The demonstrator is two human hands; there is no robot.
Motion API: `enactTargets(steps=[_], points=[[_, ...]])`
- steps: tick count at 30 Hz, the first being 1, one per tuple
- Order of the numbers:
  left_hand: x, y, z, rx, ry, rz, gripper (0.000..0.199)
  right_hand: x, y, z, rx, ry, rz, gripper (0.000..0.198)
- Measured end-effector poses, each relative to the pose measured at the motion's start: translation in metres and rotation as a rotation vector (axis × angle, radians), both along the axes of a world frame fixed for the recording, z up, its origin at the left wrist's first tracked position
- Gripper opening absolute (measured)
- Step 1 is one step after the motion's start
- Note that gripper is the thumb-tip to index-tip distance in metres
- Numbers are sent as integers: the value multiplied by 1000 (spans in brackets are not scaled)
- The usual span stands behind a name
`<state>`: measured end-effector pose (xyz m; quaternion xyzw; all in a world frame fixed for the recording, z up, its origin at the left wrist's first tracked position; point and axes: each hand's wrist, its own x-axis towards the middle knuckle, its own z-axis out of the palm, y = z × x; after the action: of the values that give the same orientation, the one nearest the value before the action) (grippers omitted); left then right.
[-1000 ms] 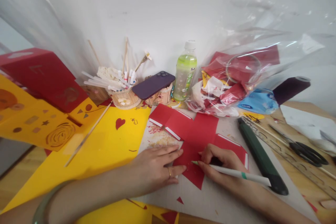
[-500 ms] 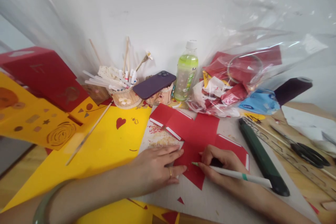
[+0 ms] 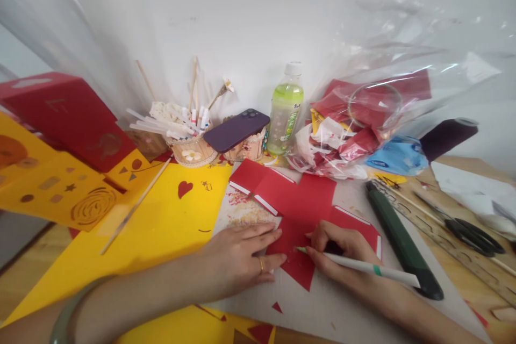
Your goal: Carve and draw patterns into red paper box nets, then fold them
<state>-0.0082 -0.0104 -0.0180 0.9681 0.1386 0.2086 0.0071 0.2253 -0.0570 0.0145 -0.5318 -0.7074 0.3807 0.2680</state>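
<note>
Pen tip nudges a touch rightward on the red cut-out!

And here's the right hand (image 3: 344,247) at four o'clock, fingers pinched round the white pen (image 3: 363,266), its green tip over the lower panel of the red cut-out (image 3: 312,201), just five o'clock of centre on the grey board (image 3: 322,312); contact, I can't tell. Compared with half a second ago, that tiny slide is all, so the pen work stays on the same panel. Over at nine o'clock, the left hand (image 3: 237,258) lies flat, fingers loose, gripping nothing, tips resting across the panel's edge. Dark green tool (image 3: 397,236) at three.
</note>
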Motion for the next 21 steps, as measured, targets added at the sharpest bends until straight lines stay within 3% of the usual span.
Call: enactTargets(steps=[21], points=[[-2, 1, -1, -9, 11, -14, 28, -1, 0, 2, 23, -9, 10, 23]])
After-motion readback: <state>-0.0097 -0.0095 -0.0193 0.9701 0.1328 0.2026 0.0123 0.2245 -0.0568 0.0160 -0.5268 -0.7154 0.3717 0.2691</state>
